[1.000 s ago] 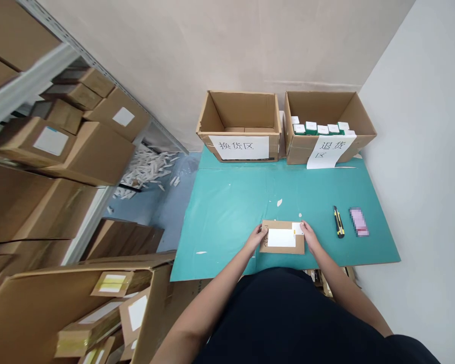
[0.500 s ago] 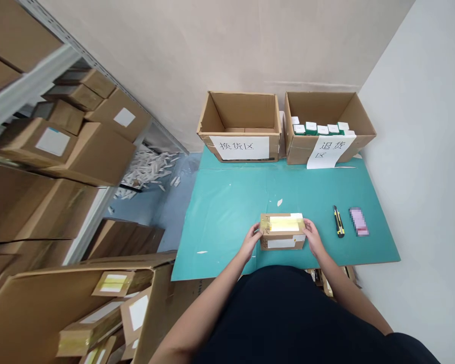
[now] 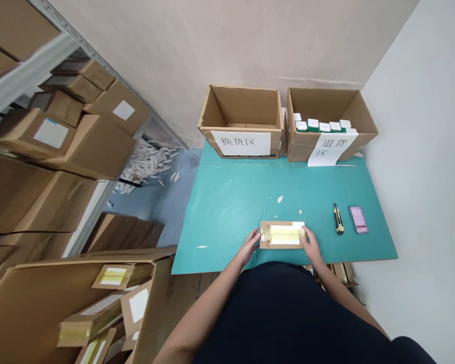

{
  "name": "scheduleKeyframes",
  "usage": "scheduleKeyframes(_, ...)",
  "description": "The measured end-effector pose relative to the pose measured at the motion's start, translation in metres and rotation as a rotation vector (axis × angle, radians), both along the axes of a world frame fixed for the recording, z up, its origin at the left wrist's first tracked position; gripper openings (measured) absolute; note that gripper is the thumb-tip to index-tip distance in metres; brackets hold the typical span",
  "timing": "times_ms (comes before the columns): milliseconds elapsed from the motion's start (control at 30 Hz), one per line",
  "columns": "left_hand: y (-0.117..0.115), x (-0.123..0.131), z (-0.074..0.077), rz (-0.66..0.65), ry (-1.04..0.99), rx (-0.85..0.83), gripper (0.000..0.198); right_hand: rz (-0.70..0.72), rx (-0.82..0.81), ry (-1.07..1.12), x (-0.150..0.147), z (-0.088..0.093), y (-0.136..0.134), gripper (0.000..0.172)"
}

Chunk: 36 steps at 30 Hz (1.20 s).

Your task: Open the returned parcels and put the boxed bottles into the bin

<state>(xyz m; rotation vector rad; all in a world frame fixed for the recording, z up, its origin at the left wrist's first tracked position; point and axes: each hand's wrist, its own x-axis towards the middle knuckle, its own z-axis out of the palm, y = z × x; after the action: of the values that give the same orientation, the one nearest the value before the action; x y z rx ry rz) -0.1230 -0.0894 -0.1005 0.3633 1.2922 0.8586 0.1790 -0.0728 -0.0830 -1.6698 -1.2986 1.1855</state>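
Between my two hands is a small brown cardboard box [image 3: 282, 244] near the front edge of the teal table. Its white label under yellowish clear tape faces up at me, with dark handwriting at the left end. My left hand [image 3: 249, 245] holds the left end, and my right hand [image 3: 311, 245] grips the right end with thumb and fingers. To the right of that hand lies a black and yellow utility knife [image 3: 338, 219]. Beyond it is a pink, blurred-out flat object [image 3: 358, 219].
Two open cartons stand at the back of the table [image 3: 227, 189]: the left carton [image 3: 278, 146] with a paper sign, the right carton [image 3: 296, 151] holding several white-and-green boxes. At lower left, a big carton [image 3: 163, 283] holds taped parcels. Shelving [image 3: 109, 189] with boxes lines the left.
The cardboard box has been tipped in my hands, so its front side no longer shows and the labelled face points up at me. Both hands stay at its ends. The view shifted slightly.
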Motion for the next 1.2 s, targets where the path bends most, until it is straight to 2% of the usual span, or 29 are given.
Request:
scheduleKeyframes(167, 0.007, 0.007, 0.003, -0.066, -0.026, -0.108, 0.072, -0.023, -0.032, 0.046, 0.010, -0.003, -0.001, 0.059)
scheduleKeyframes(300, 0.013, 0.016, 0.008, -0.110, -0.077, -0.109, 0.071, -0.064, -0.025, 0.075, 0.024, -0.007, -0.001, 0.063)
scheduleKeyframes(400, 0.016, 0.019, 0.015, -0.065, -0.023, -0.060, 0.072, -0.071, -0.037, 0.083, 0.028, -0.008, 0.002, 0.062)
scheduleKeyframes(500, 0.020, 0.015, 0.025, 0.032, 0.071, 0.031, 0.076, -0.048, -0.066, 0.108, 0.017, -0.005, 0.009, 0.063)
scheduleKeyframes(600, 0.023, 0.008, 0.038, 0.076, 0.148, 0.126, 0.077, -0.023, -0.073, 0.101, -0.007, 0.005, 0.019, 0.062)
scheduleKeyframes(733, 0.024, 0.009, 0.051, 0.032, 0.201, 0.232, 0.072, 0.022, -0.010, 0.153, -0.032, 0.029, 0.028, 0.058)
scheduleKeyframes(800, 0.024, 0.015, 0.055, -0.003, 0.178, 0.263, 0.070, 0.040, 0.036, 0.161, -0.034, 0.042, 0.031, 0.058)
scheduleKeyframes(900, 0.024, 0.028, 0.059, -0.070, 0.098, 0.278, 0.068, 0.020, 0.060, 0.066, -0.025, 0.054, 0.038, 0.069)
scheduleKeyframes(1000, 0.027, 0.038, 0.060, -0.114, 0.039, 0.286, 0.066, -0.041, -0.002, 0.004, -0.012, 0.052, 0.045, 0.076)
scheduleKeyframes(1100, 0.030, 0.038, 0.058, -0.107, 0.086, 0.309, 0.062, -0.047, -0.071, 0.141, -0.009, 0.043, 0.046, 0.077)
scheduleKeyframes(1200, 0.029, 0.029, 0.053, -0.096, 0.131, 0.299, 0.061, -0.026, -0.052, 0.236, -0.016, 0.037, 0.043, 0.077)
